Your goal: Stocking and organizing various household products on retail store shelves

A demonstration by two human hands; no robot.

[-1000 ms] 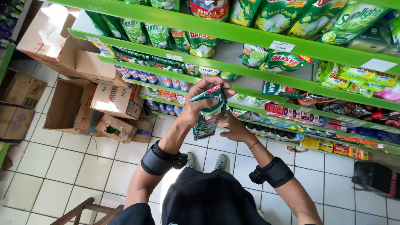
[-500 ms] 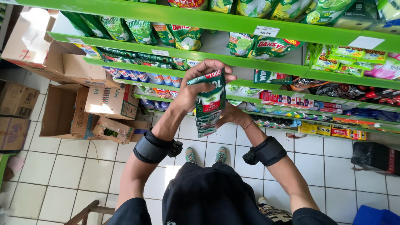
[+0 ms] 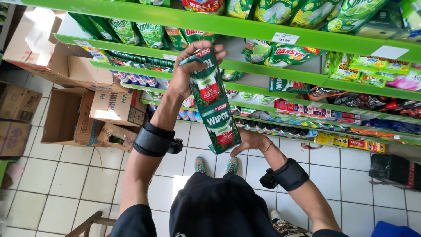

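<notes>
Lighting: we note bright daylight, glare on the far-left cardboard boxes (image 3: 33,22); sharp focus, edges bowed.

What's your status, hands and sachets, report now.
Left hand grips top of dark green sachet strip, raised at green shelf. Right hand supports strip's bottom. Nothing blocking; open cardboard boxes on floor, left.

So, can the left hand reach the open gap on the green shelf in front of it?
Probably yes. The left hand holds the top of the green sachet strip right beside the gap on the green shelf, and nothing stands between them.
</notes>
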